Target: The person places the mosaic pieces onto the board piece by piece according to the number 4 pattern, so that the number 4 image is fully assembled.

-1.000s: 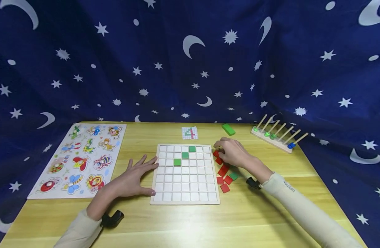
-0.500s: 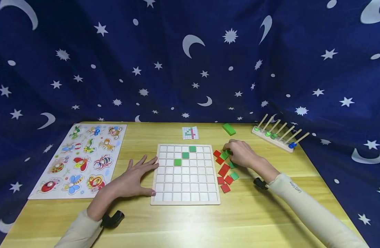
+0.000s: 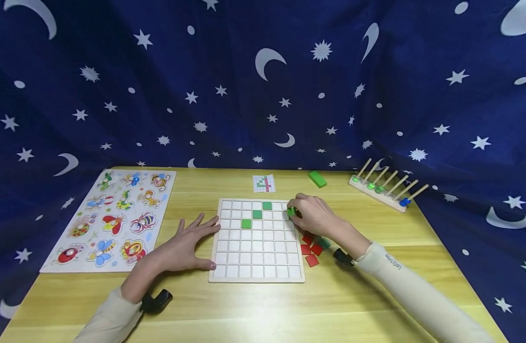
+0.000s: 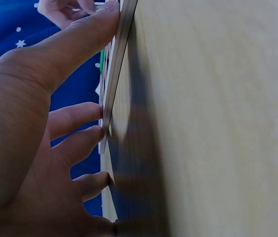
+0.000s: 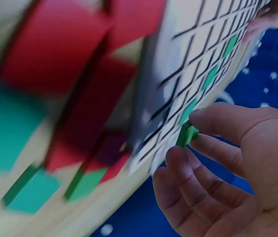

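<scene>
Right hand (image 3: 314, 215) pinches green tile (image 3: 291, 211) — over grid board (image 3: 257, 276).

No legible text, brand or number anywhere on the table. Small dark lettering printed on the cream right sleeve (image 3: 393, 261), too tiny and blurred to make out. Green-and-red square pattern on the small card (image 3: 263, 183) beyond the white grid board (image 3: 256, 259), without words or digits. Cartoon insects only, no captions, on the picture puzzle (image 3: 110, 216) at the left.
</scene>
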A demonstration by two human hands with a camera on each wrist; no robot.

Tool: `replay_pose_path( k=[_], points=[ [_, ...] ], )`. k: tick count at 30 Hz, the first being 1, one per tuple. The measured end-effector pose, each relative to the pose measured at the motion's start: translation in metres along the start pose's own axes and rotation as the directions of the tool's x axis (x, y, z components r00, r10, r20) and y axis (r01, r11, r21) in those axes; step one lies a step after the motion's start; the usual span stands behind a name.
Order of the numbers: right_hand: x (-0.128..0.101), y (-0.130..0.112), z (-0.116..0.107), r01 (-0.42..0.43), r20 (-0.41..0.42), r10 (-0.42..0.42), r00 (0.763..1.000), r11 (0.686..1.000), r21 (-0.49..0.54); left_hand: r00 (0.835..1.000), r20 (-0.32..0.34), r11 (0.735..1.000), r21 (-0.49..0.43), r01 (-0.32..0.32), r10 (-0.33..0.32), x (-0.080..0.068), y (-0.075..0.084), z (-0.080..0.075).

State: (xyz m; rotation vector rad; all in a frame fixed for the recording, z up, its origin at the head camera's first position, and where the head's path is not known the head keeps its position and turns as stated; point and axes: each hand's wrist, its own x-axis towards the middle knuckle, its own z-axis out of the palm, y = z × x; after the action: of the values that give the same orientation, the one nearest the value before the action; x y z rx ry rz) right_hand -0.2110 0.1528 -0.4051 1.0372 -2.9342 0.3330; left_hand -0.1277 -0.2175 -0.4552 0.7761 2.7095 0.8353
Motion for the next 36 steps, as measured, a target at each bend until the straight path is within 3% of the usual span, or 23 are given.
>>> replay_pose_path(
  k=[10,24,36],
  points=[
    [0.016,-0.045,0.015,0.147,-0.03,-0.146,0.989,0.989,0.027,1.0,0.005,1.0,0.004,-0.004,0.004,0.002,0.0,0.0],
    [0.04,-0.092,0.035,0.268,-0.002,-0.268,0.963,0.963,0.001,1.0,0.002,1.0,-0.004,0.005,-0.005,0.001,-0.003,0.002],
    [0.053,-0.11,0.045,0.282,0.024,-0.283,0.959,0.959,0.035,1.0,0.001,1.0,0.001,0.004,-0.004,0.001,-0.003,0.002]
  ],
)
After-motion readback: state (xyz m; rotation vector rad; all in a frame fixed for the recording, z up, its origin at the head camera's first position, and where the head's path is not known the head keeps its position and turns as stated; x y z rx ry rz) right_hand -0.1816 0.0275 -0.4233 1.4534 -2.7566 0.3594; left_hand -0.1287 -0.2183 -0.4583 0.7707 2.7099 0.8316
